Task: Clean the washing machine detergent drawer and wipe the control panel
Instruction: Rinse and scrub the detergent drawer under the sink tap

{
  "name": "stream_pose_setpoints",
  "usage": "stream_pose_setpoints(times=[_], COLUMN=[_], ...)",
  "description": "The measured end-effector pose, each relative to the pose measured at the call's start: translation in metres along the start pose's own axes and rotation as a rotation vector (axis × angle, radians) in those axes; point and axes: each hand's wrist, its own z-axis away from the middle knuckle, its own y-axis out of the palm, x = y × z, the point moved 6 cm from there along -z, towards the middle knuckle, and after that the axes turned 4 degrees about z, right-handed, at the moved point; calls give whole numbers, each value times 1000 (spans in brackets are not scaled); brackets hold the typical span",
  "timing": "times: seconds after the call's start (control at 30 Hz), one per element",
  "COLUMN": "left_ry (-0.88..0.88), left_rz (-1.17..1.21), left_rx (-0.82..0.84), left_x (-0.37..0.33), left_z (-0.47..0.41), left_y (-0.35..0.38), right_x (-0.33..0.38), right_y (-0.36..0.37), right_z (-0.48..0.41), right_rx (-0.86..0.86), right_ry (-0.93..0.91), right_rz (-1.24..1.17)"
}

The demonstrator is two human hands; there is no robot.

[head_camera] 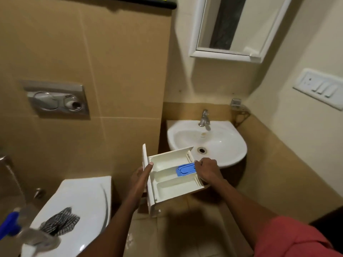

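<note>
Now the detergent drawer (167,184) is out of the machine and is held in the air with both hands, just in front of the near edge of the white sink (239,145). Its open side faces up, and its three compartments look pale and mostly bare. A blue insert (185,169) sits in the middle compartment, toward the right end.

The left hand (142,173) holds the left end of the drawer at the front panel. The thumb lies over the top and the other fingers are hidden below. The right hand (207,170) grips the right end with curled fingers, touching the blue insert.

A metal tap (204,118) stands at the far side of the sink. On the near left a striped cloth (59,220) lies on the white toilet lid (87,197). A mirror (232,28) hangs above the sink.
</note>
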Motion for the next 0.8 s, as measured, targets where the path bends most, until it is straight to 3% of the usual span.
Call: stream_pose_setpoints(times=[0.4,0.8], left_ry=[62,-81], left_rz=[-339,-352], left_rx=[183,177], left_x=[-39,-46], left_z=[-109,-220], left_y=[120,242], right_x=[-74,-138], right_y=[-50,-89], right_z=[-89,-237], right_rx=[-79,-110], right_ry=[184,195], right_rz=[-10,-17])
